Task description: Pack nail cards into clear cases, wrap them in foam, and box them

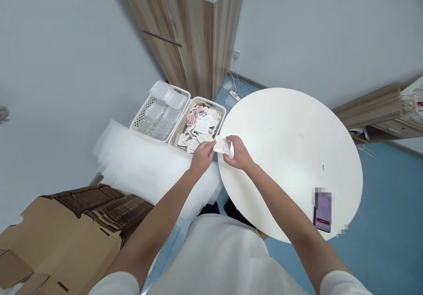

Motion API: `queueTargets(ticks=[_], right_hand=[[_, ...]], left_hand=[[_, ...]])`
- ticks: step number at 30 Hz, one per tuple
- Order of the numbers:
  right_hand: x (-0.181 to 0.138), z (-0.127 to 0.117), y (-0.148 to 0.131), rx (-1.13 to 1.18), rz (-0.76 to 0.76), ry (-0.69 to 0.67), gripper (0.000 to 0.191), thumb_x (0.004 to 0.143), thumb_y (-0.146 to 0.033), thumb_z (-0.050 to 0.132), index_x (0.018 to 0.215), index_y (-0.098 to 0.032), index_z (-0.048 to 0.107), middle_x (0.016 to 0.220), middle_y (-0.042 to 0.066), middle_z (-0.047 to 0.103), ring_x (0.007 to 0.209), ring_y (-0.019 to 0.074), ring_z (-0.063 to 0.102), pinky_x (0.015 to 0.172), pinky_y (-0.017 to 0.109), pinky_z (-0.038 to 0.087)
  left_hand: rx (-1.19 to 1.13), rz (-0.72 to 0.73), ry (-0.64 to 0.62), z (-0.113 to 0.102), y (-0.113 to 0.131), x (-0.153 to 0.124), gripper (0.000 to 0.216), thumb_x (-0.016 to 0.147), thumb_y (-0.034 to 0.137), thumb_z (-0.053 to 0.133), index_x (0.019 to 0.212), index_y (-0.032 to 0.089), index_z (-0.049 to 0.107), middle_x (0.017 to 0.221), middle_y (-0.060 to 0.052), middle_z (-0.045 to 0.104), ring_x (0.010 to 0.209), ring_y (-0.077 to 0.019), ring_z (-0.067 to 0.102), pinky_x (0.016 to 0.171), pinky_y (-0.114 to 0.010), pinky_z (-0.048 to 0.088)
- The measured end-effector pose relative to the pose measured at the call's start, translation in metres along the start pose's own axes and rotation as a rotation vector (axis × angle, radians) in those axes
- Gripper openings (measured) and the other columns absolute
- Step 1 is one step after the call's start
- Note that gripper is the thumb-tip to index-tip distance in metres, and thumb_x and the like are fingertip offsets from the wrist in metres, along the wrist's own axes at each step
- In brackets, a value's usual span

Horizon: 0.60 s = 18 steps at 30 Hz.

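Observation:
A small white printed card (222, 145) is held up between my two hands, over the left edge of the round white table (287, 127). My left hand (202, 156) pinches its left side, and my right hand (239, 153) has thumb and fingers at its right side. Just behind my left hand is a cream plastic basket (220, 107) heaped with printed cards (202, 125), some white with text, some with coloured pictures. Beside it a second basket (135, 121) holds clear plastic boxes (161, 114).
White translucent sheets or bags (142, 163) lie stacked on the left, next to flattened brown cardboard boxes (62, 237). A phone (324, 211) rests near the table's right front edge. Behind stands a wood-grain cabinet (191, 35), with a power strip (235, 95) on the floor.

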State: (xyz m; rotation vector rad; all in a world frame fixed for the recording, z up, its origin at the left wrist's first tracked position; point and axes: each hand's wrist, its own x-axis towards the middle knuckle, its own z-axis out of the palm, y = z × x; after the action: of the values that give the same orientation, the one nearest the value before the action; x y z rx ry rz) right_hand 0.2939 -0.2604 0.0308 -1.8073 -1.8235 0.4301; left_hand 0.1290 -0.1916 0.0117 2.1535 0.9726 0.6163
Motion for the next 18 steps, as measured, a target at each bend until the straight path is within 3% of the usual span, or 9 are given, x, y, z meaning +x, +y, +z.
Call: queueTargets(ticks=[5,10,15,18], right_hand=[[-0.098,-0.053,-0.002,0.188,0.119,0.096,0.043,0.071,-0.029,0.052,0.111,-0.018,0.042,0.108,0.011,0.051,0.102,0.0229,0.048,0.086,0.038,0.040],[-0.194,-0.093,0.003,0.476,0.398,0.138,0.030,0.076,-0.037,0.052,0.101,-0.021,0.052,0.099,0.007,0.058,0.091,0.0194,0.054,0.080,0.036,0.045],[-0.258,-0.124,0.015,0.846,0.601,0.327,0.032,0.082,-0.046,0.042,0.092,-0.019,0.055,0.089,0.005,0.060,0.078,0.0156,0.059,0.076,0.035,0.047],[-0.285,-0.134,0.023,0.963,0.635,0.419,0.030,0.077,-0.046,0.050,0.092,-0.019,0.054,0.077,0.001,0.059,0.068,0.0145,0.060,0.073,0.035,0.047]], left_hand=[[-0.002,0.207,-0.106,0.028,0.059,-0.035,0.027,0.084,0.021,0.039,0.101,0.023,0.060,0.094,-0.008,0.058,0.094,-0.0186,0.052,0.083,-0.035,0.043],[-0.122,0.300,-0.227,0.066,0.130,-0.065,0.023,0.084,0.023,0.040,0.093,0.024,0.061,0.094,-0.006,0.061,0.093,-0.0177,0.053,0.082,-0.035,0.043],[-0.276,0.172,-0.402,0.098,0.193,-0.080,0.022,0.084,0.030,0.041,0.085,0.023,0.062,0.078,-0.002,0.063,0.074,-0.0143,0.056,0.071,-0.029,0.045],[-0.392,0.052,-0.478,0.113,0.218,-0.086,0.025,0.083,0.034,0.042,0.082,0.021,0.063,0.074,-0.002,0.062,0.070,-0.0134,0.056,0.065,-0.026,0.046]])
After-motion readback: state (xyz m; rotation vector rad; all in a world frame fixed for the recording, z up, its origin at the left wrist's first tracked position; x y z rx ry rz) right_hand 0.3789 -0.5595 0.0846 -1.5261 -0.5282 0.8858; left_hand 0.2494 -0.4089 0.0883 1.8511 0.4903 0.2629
